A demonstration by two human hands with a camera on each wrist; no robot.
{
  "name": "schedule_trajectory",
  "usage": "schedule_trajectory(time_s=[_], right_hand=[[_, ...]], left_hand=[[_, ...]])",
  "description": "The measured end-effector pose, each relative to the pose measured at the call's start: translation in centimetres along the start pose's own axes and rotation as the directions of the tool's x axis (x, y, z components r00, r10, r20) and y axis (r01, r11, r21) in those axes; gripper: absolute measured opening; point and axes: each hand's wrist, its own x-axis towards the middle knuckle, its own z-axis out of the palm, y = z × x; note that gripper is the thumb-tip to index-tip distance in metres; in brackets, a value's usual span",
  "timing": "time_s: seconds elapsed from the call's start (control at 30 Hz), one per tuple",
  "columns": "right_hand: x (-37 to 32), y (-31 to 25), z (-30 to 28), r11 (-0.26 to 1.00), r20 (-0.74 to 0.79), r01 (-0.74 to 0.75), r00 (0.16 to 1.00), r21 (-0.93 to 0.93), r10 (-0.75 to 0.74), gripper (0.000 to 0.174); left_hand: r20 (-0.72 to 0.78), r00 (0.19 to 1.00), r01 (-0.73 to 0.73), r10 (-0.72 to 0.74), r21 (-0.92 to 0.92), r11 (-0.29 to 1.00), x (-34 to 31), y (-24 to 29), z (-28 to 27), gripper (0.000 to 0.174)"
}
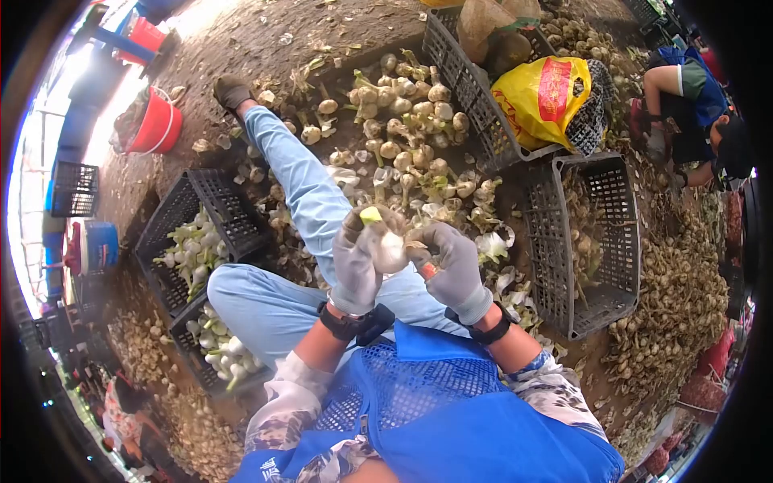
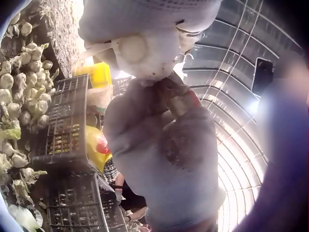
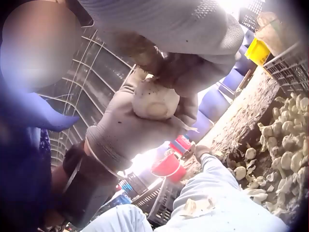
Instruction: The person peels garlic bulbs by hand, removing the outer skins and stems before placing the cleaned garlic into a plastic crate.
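Note:
Both hands wear grey gloves and meet above the lap. The left hand (image 1: 359,262) grips a white garlic bulb (image 1: 390,253), whose round pale base shows in the right wrist view (image 3: 157,109). Touching the bulb's side, the right hand (image 1: 452,270) pinches a small tool with a red part (image 1: 429,270); in the left wrist view this tool (image 2: 182,103) sits between thumb and fingers, its working end hidden. A green stem piece (image 1: 370,215) shows at the left fingers.
Garlic bulbs with stems (image 1: 403,121) lie on the ground ahead. Black crates (image 1: 555,249) stand at right, others (image 1: 233,211) with trimmed garlic at left. A yellow bag (image 1: 541,101), a red bucket (image 1: 159,122) and a crouching person (image 1: 694,113) are farther off.

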Motion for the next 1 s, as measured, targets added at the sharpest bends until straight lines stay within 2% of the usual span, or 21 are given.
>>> schedule_trajectory(time_s=[0.07, 0.17, 0.2, 0.27, 0.3, 0.33, 0.37, 0.47, 0.53, 0.57, 0.6, 0.63, 0.67, 0.7, 0.73, 0.77, 0.83, 0.87, 0.93, 0.97, 1.0], right_hand=[[0.0, 0.8, 0.1, 0.999, 0.002, -0.004, 1.0, -0.047, 0.004, 0.017], [-0.7, 3.0, -0.2, 0.986, 0.033, -0.037, 0.999, -0.162, 0.043, 0.023], [-1.1, 4.3, -0.3, 0.979, 0.038, -0.054, 0.997, -0.195, 0.062, 0.023], [-2.0, 7.7, -0.7, 0.952, 0.078, -0.094, 0.989, -0.292, 0.122, 0.022], [-2.3, 9.2, -1.3, 0.892, 0.189, -0.114, 0.958, -0.438, 0.216, 0.028], [-2.5, 10.4, -1.7, 0.82, 0.241, -0.097, 0.931, -0.564, 0.275, 0.034], [-2.4, 11.7, -1.9, 0.732, 0.279, -0.065, 0.898, -0.678, 0.339, 0.041], [-0.5, 15.7, -2.1, 0.538, 0.28, -0.003, 0.852, -0.843, 0.443, 0.048], [2.9, 18.6, -1.2, 0.627, 0.247, -0.057, 0.889, -0.777, 0.387, 0.049], [5.2, 20.0, -0.7, 0.67, 0.228, -0.078, 0.906, -0.738, 0.357, 0.05], [7.4, 21.0, 0.0, 0.739, 0.202, -0.115, 0.924, -0.663, 0.325, 0.05], [9.7, 22.1, 0.7, 0.802, 0.173, -0.146, 0.939, -0.579, 0.297, 0.049], [12.1, 23.5, 1.5, 0.785, 0.167, -0.163, 0.932, -0.598, 0.321, 0.05], [14.4, 25.1, 2.5, 0.768, 0.16, -0.181, 0.924, -0.615, 0.346, 0.05], [16.3, 25.2, 3.0, 0.723, 0.131, -0.246, 0.897, -0.646, 0.422, 0.052], [18.3, 25.1, 3.4, 0.67, 0.102, -0.305, 0.863, -0.676, 0.495, 0.054], [21.3, 22.0, 4.2, 0.47, -0.02, -0.483, 0.713, -0.739, 0.701, 0.061], [21.9, 22.6, 4.9, 0.424, -0.021, -0.481, 0.679, -0.768, 0.733, 0.071], [21.3, 24.2, 5.9, 0.4, -0.067, -0.488, 0.694, -0.776, 0.717, 0.076], [21.5, 24.6, 6.2, 0.389, -0.092, -0.491, 0.704, -0.78, 0.704, 0.079], [22.2, 24.0, 6.0, 0.358, -0.082, -0.51, 0.654, -0.782, 0.752, 0.085]], left_hand=[[0.034, 0.999, 0.026, -0.018, -0.238, 0.971, 0.3, 0.7, 0.2, 0.023], [-0.048, 0.999, 0.004, -0.018, -0.292, 0.956, 1.0, 0.2, -0.2, 0.03], [-0.052, 0.995, 0.049, -0.084, -0.477, 0.877, 1.5, -0.1, -0.8, 0.033], [-0.029, 0.992, 0.088, -0.126, -0.564, 0.821, 2.3, -0.1, -2.2, 0.032], [-0.018, 0.989, 0.104, -0.144, -0.606, 0.788, 2.6, 0.1, -2.7, 0.031], [-0.119, 0.968, 0.099, -0.223, -0.632, 0.769, 2.9, 0.7, -2.5, 0.032], [-0.109, 0.976, 0.081, -0.189, -0.623, 0.778, 3.2, 1.1, -3.0, 0.033], [-0.097, 0.992, 0.005, -0.084, -0.627, 0.779, 4.6, 2.5, -7.1, 0.035], [-0.324, 0.946, -0.164, 0.009, -0.454, 0.876, 4.9, 6.3, -8.8, 0.035], [-0.344, 0.936, -0.237, 0.073, -0.464, 0.853, 4.9, 8.0, -10.8, 0.035], [-0.341, 0.904, -0.374, 0.259, -0.334, 0.865, 5.0, 9.2, -15.0, 0.036], [-0.396, 0.818, -0.478, 0.417, -0.066, 0.876, 5.0, 12.0, -15.9, 0.035], [-0.484, 0.728, -0.555, 0.485, -0.002, 0.832, 5.1, 14.3, -18.4, 0.033], [-0.588, 0.5, -0.513, 0.635, 0.39, 0.765, 5.1, 16.8, -20.5, 0.033], [-0.531, 0.317, -0.129, 0.786, 0.797, 0.591, 4.1, 19.1, -20.9, 0.035], [-0.542, 0.184, -0.287, 0.82, 0.768, 0.573, 4.0, 20.5, -22.1, 0.033], [-0.452, -0.009, -0.05, 0.892, 0.891, 0.451, 3.2, 21.8, -25.2, 0.032], [-0.487, 0.034, -0.101, 0.873, 0.867, 0.487, 2.7, 21.6, -25.2, 0.032], [-0.544, 0.131, -0.205, 0.828, 0.803, 0.56, 2.3, 20.0, -23.5, 0.032], [-0.547, 0.175, -0.102, 0.818, 0.817, 0.568, 2.4, 18.8, -21.1, 0.031], [-0.585, 0.284, -0.151, 0.759, 0.755, 0.638, 2.5, 17.5, -19.7, 0.03]])
